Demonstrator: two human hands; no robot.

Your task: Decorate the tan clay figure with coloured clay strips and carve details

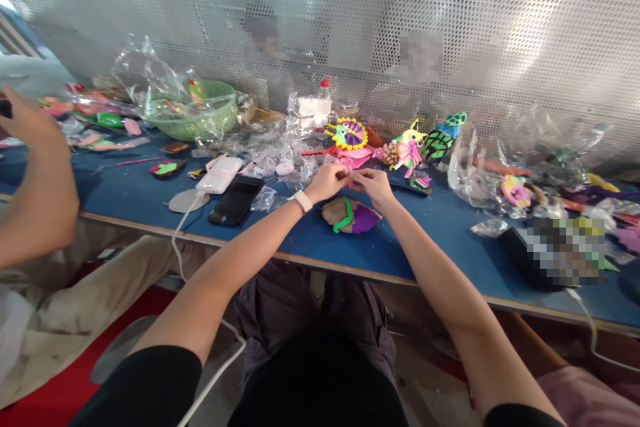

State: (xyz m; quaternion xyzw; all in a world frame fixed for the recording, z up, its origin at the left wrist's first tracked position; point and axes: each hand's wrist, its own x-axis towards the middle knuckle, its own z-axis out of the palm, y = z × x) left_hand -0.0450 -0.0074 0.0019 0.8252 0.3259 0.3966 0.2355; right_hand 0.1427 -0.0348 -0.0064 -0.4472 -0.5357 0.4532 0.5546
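Note:
My left hand (327, 181) and my right hand (371, 185) meet above the blue table, fingertips pinched together. Between them is something small and pinkish, too small to name. Just below my hands lies a flat, leaf-shaped clay piece (351, 215), brown on the left and purple on the right, with a green strip across it. Beyond my fingers sit colourful clay figures: a round purple-and-yellow one (349, 134), a yellow-and-pink one (410, 147) and a green-and-black one (439, 144).
A black phone (237, 201) and a white power bank (220, 175) with a cable lie left of me. A green basin (213, 121) holds plastic bags. A perforated metal panel (320, 33) rises behind the table. A co-worker's arm (40, 180) is at far left.

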